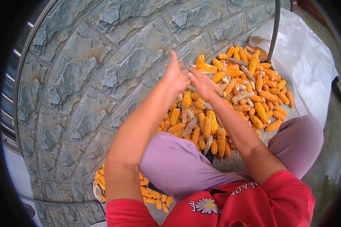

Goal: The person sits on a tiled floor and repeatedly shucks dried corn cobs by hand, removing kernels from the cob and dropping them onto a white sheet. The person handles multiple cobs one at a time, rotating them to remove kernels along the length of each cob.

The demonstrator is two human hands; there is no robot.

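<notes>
My left hand (176, 74) is raised at the near side of the stone-faced wall, thumb up and spread, its fingers blurred. The fingers of my right hand (202, 82) reach across to it, and the two hands meet or overlap at the fingertips. I see nothing held in either one. Beneath and beyond them lies a heap of yellow-orange corn cobs (213, 122), many with kernels on. Several pale, stripped cobs (243, 96) are mixed in among them.
A wall of rough grey-green stone blocks (76, 56) curves along the left. White plastic sheeting (304, 68) lies at the right of the heap, near an upright grey pole (274, 31). More corn cobs (155, 195) lie by my left leg. Loose kernels dot the concrete floor (230, 166).
</notes>
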